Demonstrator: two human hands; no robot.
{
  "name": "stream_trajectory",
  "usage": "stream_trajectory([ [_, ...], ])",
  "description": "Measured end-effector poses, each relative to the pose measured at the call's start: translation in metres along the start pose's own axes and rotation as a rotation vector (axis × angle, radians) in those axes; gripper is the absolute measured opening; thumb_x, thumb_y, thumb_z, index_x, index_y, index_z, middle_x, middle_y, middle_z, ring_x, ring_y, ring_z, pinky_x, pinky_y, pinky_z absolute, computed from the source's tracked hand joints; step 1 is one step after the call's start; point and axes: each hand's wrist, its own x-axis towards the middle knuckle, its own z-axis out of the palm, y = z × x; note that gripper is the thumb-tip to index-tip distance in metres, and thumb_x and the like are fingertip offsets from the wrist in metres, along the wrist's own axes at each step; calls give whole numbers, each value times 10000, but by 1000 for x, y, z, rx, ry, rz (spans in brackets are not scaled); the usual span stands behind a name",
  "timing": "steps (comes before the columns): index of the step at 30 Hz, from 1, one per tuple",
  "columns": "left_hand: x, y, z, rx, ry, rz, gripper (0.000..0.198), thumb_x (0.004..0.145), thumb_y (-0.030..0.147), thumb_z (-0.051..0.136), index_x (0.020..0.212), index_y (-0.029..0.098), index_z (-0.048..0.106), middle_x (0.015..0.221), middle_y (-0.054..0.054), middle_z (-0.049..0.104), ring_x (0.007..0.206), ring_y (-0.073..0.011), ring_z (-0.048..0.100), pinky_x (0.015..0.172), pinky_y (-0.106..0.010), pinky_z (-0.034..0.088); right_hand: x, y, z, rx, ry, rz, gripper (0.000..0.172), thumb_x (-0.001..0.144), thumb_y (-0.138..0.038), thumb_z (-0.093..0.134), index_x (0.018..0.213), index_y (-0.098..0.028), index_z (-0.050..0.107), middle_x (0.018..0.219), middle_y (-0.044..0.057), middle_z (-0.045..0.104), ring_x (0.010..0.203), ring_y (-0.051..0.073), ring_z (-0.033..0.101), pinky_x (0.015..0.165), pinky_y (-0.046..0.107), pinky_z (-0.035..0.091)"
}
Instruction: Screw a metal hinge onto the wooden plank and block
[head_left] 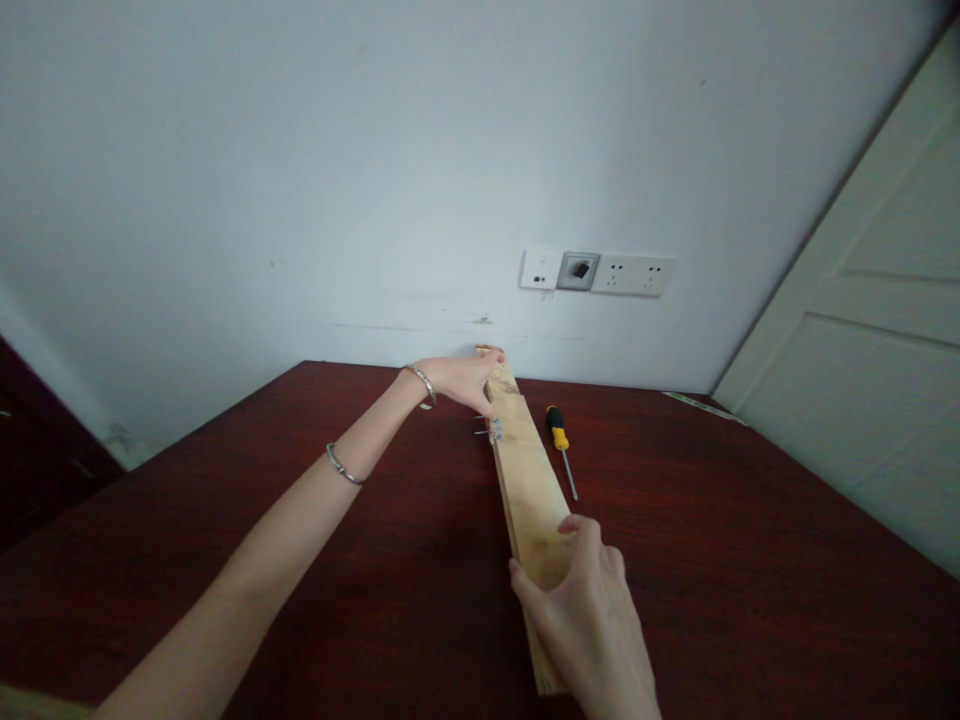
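Lies lengthwise at the middle of the counter [390, 580], this wooden board [536, 470], pointing from the body toward the wall [360, 180]; cannot tell whether touching it at the far end. Shows a step in the right edge near that end and a line along the left side, perhaps from a second piece beneath. Carries a small metal fitting [496, 430] at the left edge, with thin pins jutting out over the counter. Spans the near part with the right hand [589, 600], grip curved across the width, thumb at the left edge and fingers at the right. Clasps the far end with the left hand [466, 382], thumb close to the fitting, grip closed to about the wood's width. Seems to be at a step of steadying or positioning the wood; calls, by judgement, for even pressure from both hands and a thumb clear of the pins. Rests just right of the wood, untouched: a screwdriver [559, 440]. Farther out, on the wall, sockets [634, 275]; at the right, a white door [885, 300].
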Motion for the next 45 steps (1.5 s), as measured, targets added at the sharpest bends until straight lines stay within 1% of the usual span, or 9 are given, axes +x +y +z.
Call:
stream_trajectory([
  [5, -31, -14, 1, 88, -66, -161, 785, 504, 290, 717, 1224, 135, 447, 1102, -100, 566, 1001, -305, 529, 850, -356, 420, 1, 5, -4, 47, 4, 33, 363, 716, -435, 566, 979, -223, 432, 811, 44, 521, 799, 264, 577, 617, 331, 438],
  [10, -39, -20, 15, 102, -108, -286, 839, 439, 328, 752, 1200, 110, 474, 1182, -156, 551, 1065, -359, 489, 823, -370, 424, 3, 3, -10, 73, -31, 87, 394, 713, -458, 563, 999, -232, 413, 839, 47, 505, 836, 271, 569, 627, 333, 445],
  [18, -33, -40, 31, 36, -166, -217, 1123, 400, 469, 791, 1373, 151, 331, 1272, -164, 519, 1157, -368, 459, 915, -388, 373, 3, 1, -11, 73, -38, 132, 392, 701, -475, 554, 985, -241, 419, 835, 44, 499, 811, 270, 567, 620, 339, 436],
  [22, -36, -37, 26, -105, -222, -220, 1204, 441, 457, 792, 1438, 137, 197, 1228, -153, 556, 1115, -316, 517, 910, -349, 391, 2, 3, -12, 96, -32, 141, 390, 701, -469, 554, 984, -239, 418, 844, 44, 511, 791, 261, 572, 638, 344, 439],
  [24, -40, -35, 19, -170, -224, -206, 1178, 501, 466, 768, 1450, 144, 148, 1286, -162, 509, 1148, -295, 501, 920, -333, 393, 2, 9, -12, 139, -16, 130, 388, 702, -464, 555, 982, -235, 415, 865, 47, 521, 793, 251, 578, 645, 335, 440],
  [27, -46, -34, 7, -210, -213, -170, 1087, 604, 506, 695, 1452, 149, 117, 1411, -173, 361, 1266, -279, 385, 981, -327, 350, 4, 27, -13, 193, -1, 124, 395, 693, -479, 562, 961, -234, 404, 897, 47, 537, 780, 233, 586, 638, 316, 438],
  [33, -45, -29, -8, -129, -304, -153, 963, 694, 574, 592, 1450, 189, 139, 1483, -106, 252, 1336, -254, 272, 1070, -305, 242, 9, 87, -35, 164, 65, 113, 510, 610, -575, 609, 928, -237, 397, 939, 57, 563, 785, 237, 593, 693, 336, 447],
  [38, -24, -28, 2, -19, -305, -169, 987, 678, 594, 548, 1445, 119, 149, 1505, -122, 161, 1359, -264, 212, 1104, -300, 152, 12, 143, -67, 76, 123, 136, 515, 595, -586, 597, 912, -233, 396, 963, 73, 573, 826, 253, 595, 720, 340, 443],
  [45, 5, -23, 20, 124, -361, -204, 1016, 660, 565, 543, 1457, 113, 104, 1501, -134, 161, 1357, -292, 205, 1098, -344, 176, 17, 207, -94, 12, 156, 225, 511, 574, -597, 586, 881, -233, 401, 898, 61, 610, 783, 247, 617, 709, 328, 437],
])
